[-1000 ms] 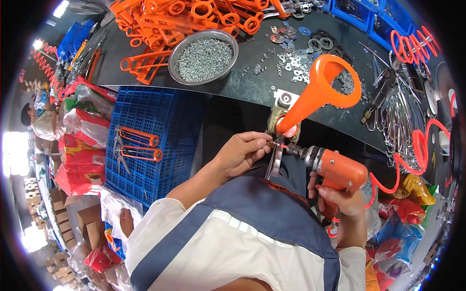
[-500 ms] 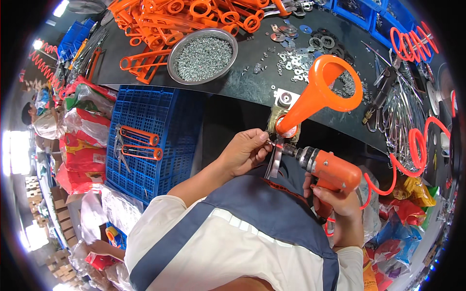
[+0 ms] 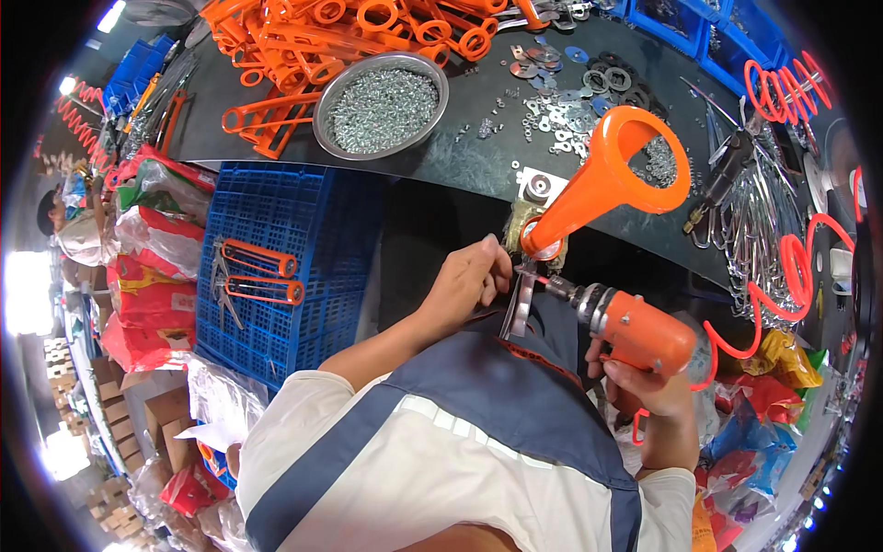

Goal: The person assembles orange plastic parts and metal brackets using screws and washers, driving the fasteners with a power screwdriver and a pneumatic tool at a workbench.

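My right hand (image 3: 651, 385) grips the handle of an orange pistol-shaped air drill (image 3: 646, 333). Its chuck and bit point left at a metal handle piece (image 3: 521, 305) beneath an orange caulking gun frame (image 3: 598, 189). The frame stands tilted, its wide ring toward the upper right and its lower end at a small fixture (image 3: 537, 188) by the table edge. My left hand (image 3: 471, 283) is closed just left of the bit tip, fingers curled. Whatever lies in its fingers is hidden.
A steel bowl of small metal fasteners (image 3: 382, 106) sits on the dark table beside piled orange frames (image 3: 303, 41). Washers and flat metal pieces (image 3: 556, 115) lie to its right. A blue crate (image 3: 262, 193) holds two caulking guns (image 3: 262, 274). A red coiled hose (image 3: 793, 276) hangs at the right.
My left hand has drawn slightly left, away from the bit tip. The drill has shifted a little right and down, still in my right hand.
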The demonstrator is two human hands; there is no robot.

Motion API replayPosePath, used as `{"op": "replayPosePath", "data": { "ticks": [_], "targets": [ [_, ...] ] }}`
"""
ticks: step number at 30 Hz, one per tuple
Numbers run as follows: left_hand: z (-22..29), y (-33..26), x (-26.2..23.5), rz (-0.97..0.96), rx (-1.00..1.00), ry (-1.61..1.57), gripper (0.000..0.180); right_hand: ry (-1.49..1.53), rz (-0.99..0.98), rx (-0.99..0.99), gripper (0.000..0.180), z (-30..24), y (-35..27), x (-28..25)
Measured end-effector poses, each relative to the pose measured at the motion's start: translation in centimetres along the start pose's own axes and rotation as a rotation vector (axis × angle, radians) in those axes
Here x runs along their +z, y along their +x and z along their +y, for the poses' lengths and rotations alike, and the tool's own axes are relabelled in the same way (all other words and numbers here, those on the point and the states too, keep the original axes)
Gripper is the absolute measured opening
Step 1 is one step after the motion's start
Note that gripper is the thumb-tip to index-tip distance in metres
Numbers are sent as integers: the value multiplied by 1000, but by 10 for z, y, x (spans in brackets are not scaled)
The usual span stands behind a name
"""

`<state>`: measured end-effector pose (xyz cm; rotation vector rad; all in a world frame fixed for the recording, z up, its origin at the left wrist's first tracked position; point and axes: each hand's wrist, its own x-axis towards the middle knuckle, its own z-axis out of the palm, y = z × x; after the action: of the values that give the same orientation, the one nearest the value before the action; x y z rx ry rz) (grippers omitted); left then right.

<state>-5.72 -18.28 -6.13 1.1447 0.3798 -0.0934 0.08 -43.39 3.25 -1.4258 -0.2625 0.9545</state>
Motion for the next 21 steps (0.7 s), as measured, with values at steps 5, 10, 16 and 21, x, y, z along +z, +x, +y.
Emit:
{"op": "replayPosePath", "data": {
  "ticks": [5, 10, 16, 21],
  "targets": [
    [-24, 12, -5, 111, 345, 378, 23, -162, 102, -12, 38, -9, 11, -13],
    [-21, 23, 8, 177, 643, 742, 64, -215, 137, 133, 41, -22, 27, -8],
    [-25, 45, 19, 194, 842, 903, 78, -428, 26, 233, 39, -63, 50, 2],
    [-31, 50, 22, 221, 821, 868, 81, -819, -157, 391, 31, -105, 79, 22]
  ]
}}
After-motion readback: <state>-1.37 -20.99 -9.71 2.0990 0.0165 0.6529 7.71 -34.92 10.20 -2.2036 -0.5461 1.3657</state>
